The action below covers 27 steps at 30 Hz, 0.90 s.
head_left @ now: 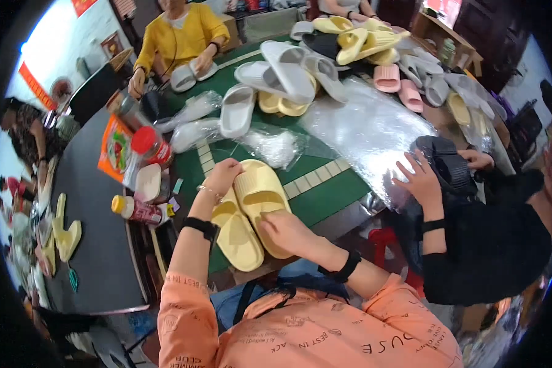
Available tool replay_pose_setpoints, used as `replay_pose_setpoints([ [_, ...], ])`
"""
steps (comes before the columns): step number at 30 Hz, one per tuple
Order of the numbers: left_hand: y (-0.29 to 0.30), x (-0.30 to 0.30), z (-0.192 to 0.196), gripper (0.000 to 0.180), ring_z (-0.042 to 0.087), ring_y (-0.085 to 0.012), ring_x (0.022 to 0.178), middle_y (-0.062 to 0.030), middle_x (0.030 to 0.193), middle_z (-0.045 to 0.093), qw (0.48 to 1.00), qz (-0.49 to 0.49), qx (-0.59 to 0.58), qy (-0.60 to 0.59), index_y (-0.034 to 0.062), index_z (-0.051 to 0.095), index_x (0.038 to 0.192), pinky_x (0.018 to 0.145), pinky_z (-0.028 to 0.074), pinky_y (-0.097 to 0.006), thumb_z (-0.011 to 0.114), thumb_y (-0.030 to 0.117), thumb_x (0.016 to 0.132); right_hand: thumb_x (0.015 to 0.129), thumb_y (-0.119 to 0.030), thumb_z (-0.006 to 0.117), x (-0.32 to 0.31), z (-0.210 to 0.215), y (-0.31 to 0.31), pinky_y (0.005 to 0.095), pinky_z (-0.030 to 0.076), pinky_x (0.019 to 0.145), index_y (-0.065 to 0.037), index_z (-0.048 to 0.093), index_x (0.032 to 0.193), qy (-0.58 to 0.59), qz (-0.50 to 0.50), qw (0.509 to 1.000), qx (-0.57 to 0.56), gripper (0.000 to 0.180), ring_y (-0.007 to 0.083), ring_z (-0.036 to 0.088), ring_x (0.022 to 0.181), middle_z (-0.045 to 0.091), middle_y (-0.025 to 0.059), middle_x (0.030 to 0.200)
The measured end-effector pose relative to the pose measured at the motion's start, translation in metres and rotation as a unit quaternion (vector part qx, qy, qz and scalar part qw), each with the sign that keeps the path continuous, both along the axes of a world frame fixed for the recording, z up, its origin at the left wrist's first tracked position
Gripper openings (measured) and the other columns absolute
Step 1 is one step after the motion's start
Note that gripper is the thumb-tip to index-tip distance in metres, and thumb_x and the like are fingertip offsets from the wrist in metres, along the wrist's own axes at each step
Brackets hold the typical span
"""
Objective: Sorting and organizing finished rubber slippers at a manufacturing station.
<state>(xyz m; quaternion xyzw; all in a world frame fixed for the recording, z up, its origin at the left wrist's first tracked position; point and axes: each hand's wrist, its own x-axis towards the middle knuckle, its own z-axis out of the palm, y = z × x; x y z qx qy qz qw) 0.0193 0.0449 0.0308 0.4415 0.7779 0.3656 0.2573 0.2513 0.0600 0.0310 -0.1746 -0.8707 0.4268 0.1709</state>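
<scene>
A pair of pale yellow slippers lies side by side on the green table in front of me, toes pointing away. My left hand is closed at the toe end, its fingers gripping the left slipper by the front of its strap. My right hand rests over the footbed of the right slipper, fingers bent and pressed together at the strap's opening. Whatever those fingers hold, if anything, is hidden. Clear plastic bags lie just beyond the slippers.
Grey slippers and yellow slippers are heaped at the back. Beside me on the right, a co-worker's hand touches a clear plastic sheet near black slippers. A red-lidded jar and yellow-capped bottle stand left.
</scene>
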Motion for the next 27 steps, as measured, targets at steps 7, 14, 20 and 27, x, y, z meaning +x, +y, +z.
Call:
replay_pose_setpoints([
  [7, -0.015, -0.003, -0.011, 0.021, 0.054, -0.0111, 0.07, -0.0062, 0.078, 0.062, 0.996, 0.031, 0.015, -0.086, -0.0006, 0.059, 0.084, 0.065, 0.043, -0.025, 0.051, 0.019, 0.083, 0.078, -0.01, 0.05, -0.012, -0.012, -0.008, 0.0419, 0.043, 0.072, 0.004, 0.055, 0.089, 0.021, 0.003, 1.0, 0.007, 0.018, 0.0382, 0.052, 0.081, 0.055, 0.0231, 0.084],
  [14, -0.014, -0.006, -0.015, 0.02, 0.052, -0.0097, 0.071, -0.0028, 0.077, 0.061, 0.996, 0.027, -0.024, -0.087, 0.0011, 0.059, 0.084, 0.066, 0.042, -0.024, 0.051, 0.019, 0.082, 0.08, -0.013, 0.052, -0.039, -0.013, -0.006, 0.0427, 0.042, 0.074, 0.006, 0.049, 0.096, 0.041, -0.004, 0.989, 0.14, 0.025, 0.0387, 0.049, 0.087, 0.05, 0.0233, 0.093],
  [20, -0.008, 0.0, -0.002, 0.023, 0.051, -0.0095, 0.071, -0.0016, 0.077, 0.06, 0.996, -0.009, -0.033, -0.083, 0.0009, 0.059, 0.083, 0.066, 0.041, -0.024, 0.052, 0.022, 0.082, 0.082, -0.025, 0.052, -0.053, -0.006, -0.002, 0.0425, 0.046, 0.065, 0.006, 0.052, 0.089, 0.004, -0.025, 0.976, 0.218, 0.032, 0.0367, 0.054, 0.081, 0.054, 0.0227, 0.087],
  [27, -0.006, -0.001, 0.001, 0.02, 0.048, -0.0067, 0.067, 0.0014, 0.071, 0.057, 0.99, -0.019, -0.005, -0.14, 0.0046, 0.062, 0.082, 0.062, 0.04, -0.022, 0.057, 0.024, 0.08, 0.082, -0.036, 0.049, -0.063, -0.003, 0.001, 0.0428, 0.046, 0.058, 0.001, 0.059, 0.072, -0.074, 0.014, 0.98, 0.182, 0.04, 0.0355, 0.057, 0.062, 0.058, 0.0193, 0.066],
])
